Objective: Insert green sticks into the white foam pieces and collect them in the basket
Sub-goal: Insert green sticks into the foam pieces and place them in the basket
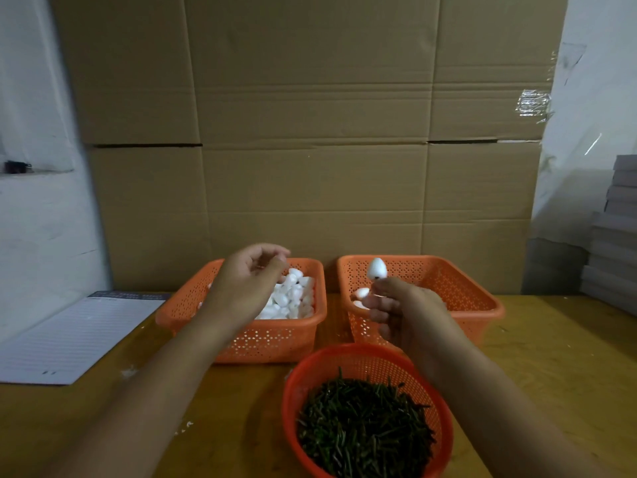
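Observation:
My right hand (400, 308) pinches a short stick with a white egg-shaped foam piece (376, 268) on its top, held over the right orange basket (465, 288). That basket holds a couple of finished foam pieces (361, 293). My left hand (251, 277) hovers over the left orange basket (275, 343), fingers loosely curled; whether it holds anything I cannot tell. This basket is full of loose white foam pieces (293, 298). A round orange basket (348, 357) at the front holds a heap of green sticks (365, 429).
A lined paper pad (76, 336) lies on the wooden table (551, 357) at the left. A cardboard sheet (310, 150) stands behind the baskets. Grey stacked boards (613, 236) stand at the right edge. White crumbs (129, 372) dot the table.

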The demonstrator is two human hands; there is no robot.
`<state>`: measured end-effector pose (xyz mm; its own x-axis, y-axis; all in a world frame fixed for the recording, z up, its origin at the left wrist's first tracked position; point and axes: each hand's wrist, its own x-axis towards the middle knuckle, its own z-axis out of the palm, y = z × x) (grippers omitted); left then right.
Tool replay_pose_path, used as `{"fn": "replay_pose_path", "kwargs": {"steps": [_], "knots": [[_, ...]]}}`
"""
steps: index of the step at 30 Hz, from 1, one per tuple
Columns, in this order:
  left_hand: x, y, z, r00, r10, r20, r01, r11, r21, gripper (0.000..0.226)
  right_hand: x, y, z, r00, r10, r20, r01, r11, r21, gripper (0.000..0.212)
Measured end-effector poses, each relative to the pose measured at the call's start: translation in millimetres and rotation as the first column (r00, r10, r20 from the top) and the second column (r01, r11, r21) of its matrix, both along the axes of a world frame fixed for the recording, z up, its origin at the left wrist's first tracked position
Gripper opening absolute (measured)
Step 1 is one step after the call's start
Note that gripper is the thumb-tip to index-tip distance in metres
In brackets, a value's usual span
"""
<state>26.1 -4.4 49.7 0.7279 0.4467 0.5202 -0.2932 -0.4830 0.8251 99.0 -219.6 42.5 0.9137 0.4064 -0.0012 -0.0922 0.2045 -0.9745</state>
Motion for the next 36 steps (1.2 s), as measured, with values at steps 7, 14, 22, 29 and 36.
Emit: {"fn": "replay_pose_path", "kwargs": {"steps": [7, 14, 22, 29, 36], "knots": [[-4, 59, -21, 0.826, 0.495, -0.27, -0.234, 0.736, 0.636, 0.049, 30, -13, -15, 0.98, -0.124, -0.157, 0.131, 0.991, 0.034, 0.018], [-1, 63, -32, 0.614, 0.528, -0.587, -0.008, 0.748, 0.664, 0.081, 41, -19, -24, 0.984, -0.102, -0.143, 0.113, 0.991, 0.07, 0.026], [-1, 61, -35, 0.563, 0.558, -0.609, 0.05, 0.713, 0.7, 0.096, 22, -6, -17, 0.994, 0.101, -0.047, -0.106, 0.988, -0.112, 0.022], [6, 54, -43, 0.736, 0.466, -0.491, 0.067, 0.672, 0.738, 0.075, 3, 5, -13, 0.976, 0.2, 0.087, -0.174, 0.955, -0.242, 0.019], [22, 44, -43, 0.654, 0.45, -0.608, 0.141, 0.717, 0.683, 0.085, -2, 6, -12, 0.965, 0.231, 0.124, -0.19, 0.943, -0.275, 0.018]]}}
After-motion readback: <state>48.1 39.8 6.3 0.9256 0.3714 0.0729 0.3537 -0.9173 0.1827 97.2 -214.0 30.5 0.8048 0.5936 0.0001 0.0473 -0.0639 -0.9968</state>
